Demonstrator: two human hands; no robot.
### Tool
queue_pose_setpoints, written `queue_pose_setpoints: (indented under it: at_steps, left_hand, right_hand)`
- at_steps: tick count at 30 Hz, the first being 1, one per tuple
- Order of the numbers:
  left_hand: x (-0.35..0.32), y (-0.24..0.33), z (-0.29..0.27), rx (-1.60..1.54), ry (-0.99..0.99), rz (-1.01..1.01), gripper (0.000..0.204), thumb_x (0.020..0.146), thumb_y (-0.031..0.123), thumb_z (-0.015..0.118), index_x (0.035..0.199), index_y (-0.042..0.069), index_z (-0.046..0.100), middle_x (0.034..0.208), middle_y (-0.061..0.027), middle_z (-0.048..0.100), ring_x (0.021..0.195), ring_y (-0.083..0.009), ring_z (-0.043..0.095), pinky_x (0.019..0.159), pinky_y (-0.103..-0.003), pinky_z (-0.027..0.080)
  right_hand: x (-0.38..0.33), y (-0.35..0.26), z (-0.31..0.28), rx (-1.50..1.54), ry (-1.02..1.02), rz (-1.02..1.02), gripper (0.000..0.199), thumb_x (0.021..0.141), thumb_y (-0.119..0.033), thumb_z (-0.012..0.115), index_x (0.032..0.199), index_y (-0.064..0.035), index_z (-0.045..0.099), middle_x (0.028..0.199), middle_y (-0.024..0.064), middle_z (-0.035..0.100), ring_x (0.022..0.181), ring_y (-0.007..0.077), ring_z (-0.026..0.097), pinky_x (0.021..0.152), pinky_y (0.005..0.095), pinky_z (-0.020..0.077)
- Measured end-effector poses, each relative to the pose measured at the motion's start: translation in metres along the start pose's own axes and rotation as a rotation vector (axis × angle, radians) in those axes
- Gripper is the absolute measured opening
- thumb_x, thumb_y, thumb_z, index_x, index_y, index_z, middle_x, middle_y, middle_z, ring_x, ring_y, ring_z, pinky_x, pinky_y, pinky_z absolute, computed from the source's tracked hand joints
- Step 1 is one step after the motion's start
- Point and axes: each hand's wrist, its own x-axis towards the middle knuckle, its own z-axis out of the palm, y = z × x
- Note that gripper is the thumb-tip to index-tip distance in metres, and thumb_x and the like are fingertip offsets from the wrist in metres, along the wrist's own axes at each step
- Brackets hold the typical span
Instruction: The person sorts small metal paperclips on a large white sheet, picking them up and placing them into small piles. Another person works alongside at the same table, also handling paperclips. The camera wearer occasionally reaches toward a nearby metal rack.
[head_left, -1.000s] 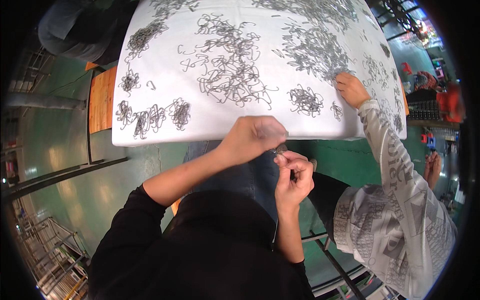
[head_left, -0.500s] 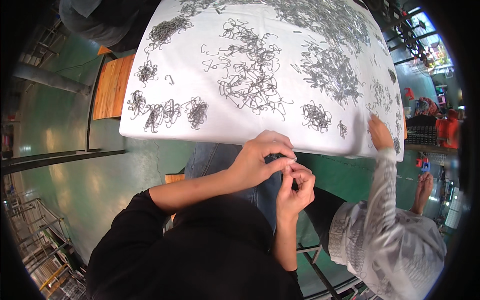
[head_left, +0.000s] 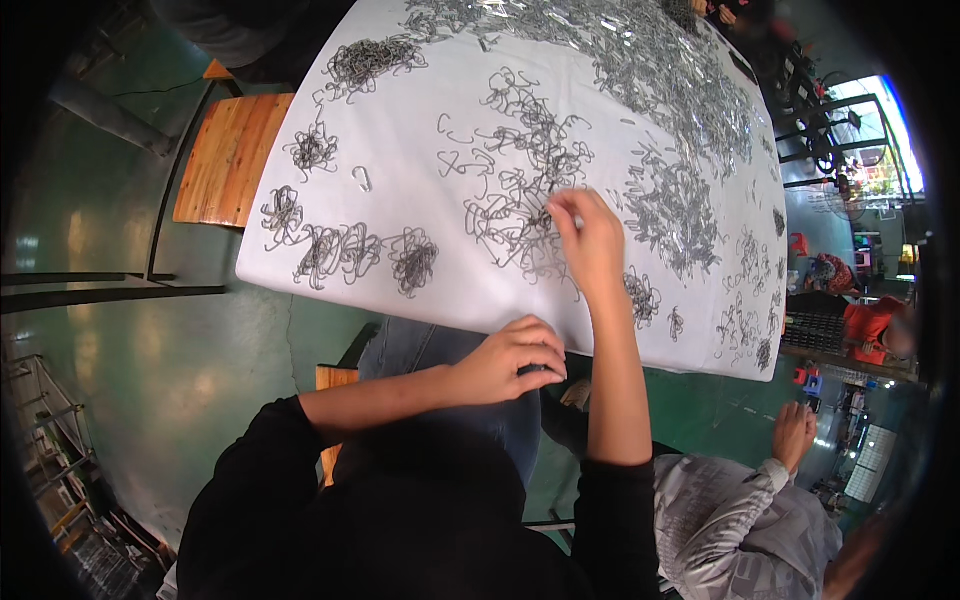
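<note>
A white-covered table (head_left: 400, 200) bears loose piles of dark wire hooks. My right hand (head_left: 594, 240) is over the middle pile of wire hooks (head_left: 520, 175), thumb and forefinger drawn together at its right side. Whether a hook is between those fingertips I cannot make out. My left hand (head_left: 510, 362) is by the table's near edge, above my lap, its fingers curled in toward the thumb. What it holds, if anything, is hidden by the fingers.
Small hook clusters (head_left: 413, 262) lie along the near left edge; one single hook (head_left: 362, 179) sits apart. A broad heap of short metal pieces (head_left: 670, 210) covers the right and far side. A co-worker in a patterned grey top (head_left: 740, 520) is at my right. A wooden stool (head_left: 235, 160) stands left.
My right hand has parted from my left and moved forward over the middle hook pile. My left hand stays near the table edge. The co-worker's hand has left the table's right side.
</note>
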Motion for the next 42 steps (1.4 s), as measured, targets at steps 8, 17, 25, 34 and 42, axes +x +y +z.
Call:
queue_pose_setpoints:
  at_steps: [8,17,25,34,42]
  left_hand:
    - [-0.002,0.009,-0.005,0.003,-0.016,0.020,0.012,0.078,0.007,0.073,0.088,0.006,0.067,0.098,-0.0053,0.061,0.097,-0.0248,0.057,0.085,-0.035,0.047]
    - [-0.005,0.011,-0.004,-0.013,-0.028,-0.010,0.009,0.080,0.012,0.070,0.088,0.009,0.066,0.096,-0.0036,0.060,0.095,-0.0231,0.057,0.085,-0.035,0.046]
    - [-0.010,0.021,-0.006,0.017,0.010,-0.087,0.009,0.083,0.013,0.070,0.090,0.009,0.068,0.095,-0.0039,0.061,0.094,-0.0228,0.058,0.085,-0.035,0.047]
    - [-0.002,0.037,-0.002,0.055,0.105,-0.141,0.009,0.080,0.009,0.073,0.089,0.006,0.070,0.089,-0.0064,0.064,0.087,-0.0240,0.059,0.078,-0.034,0.047]
    - [0.005,0.047,0.010,0.073,0.125,-0.161,0.012,0.079,0.004,0.071,0.092,0.005,0.071,0.090,-0.0074,0.065,0.087,-0.0225,0.061,0.076,-0.032,0.049]
  right_hand:
    - [0.112,0.015,0.061,-0.264,-0.199,0.007,0.009,0.082,-0.015,0.069,0.088,-0.0089,0.067,0.093,0.0084,0.066,0.086,0.0293,0.064,0.072,0.0420,0.0512]
    - [0.131,0.017,0.069,-0.354,-0.407,0.162,0.015,0.082,-0.022,0.067,0.087,-0.0080,0.069,0.091,0.0122,0.069,0.088,0.0317,0.065,0.077,0.0434,0.0507]
    - [0.108,0.012,0.043,-0.062,-0.209,0.165,0.013,0.082,-0.017,0.068,0.083,-0.0044,0.064,0.084,0.0120,0.068,0.075,0.0278,0.065,0.071,0.0390,0.0505]
    - [-0.011,-0.024,-0.042,0.808,0.008,0.488,0.028,0.081,-0.002,0.071,0.105,-0.0030,0.056,0.081,0.0054,0.068,0.070,0.0130,0.064,0.059,0.0248,0.0475]
    - [-0.157,-0.085,-0.085,0.932,0.383,0.494,0.029,0.083,0.004,0.069,0.106,-0.0003,0.052,0.085,0.0084,0.067,0.070,0.0145,0.066,0.060,0.0232,0.0513]
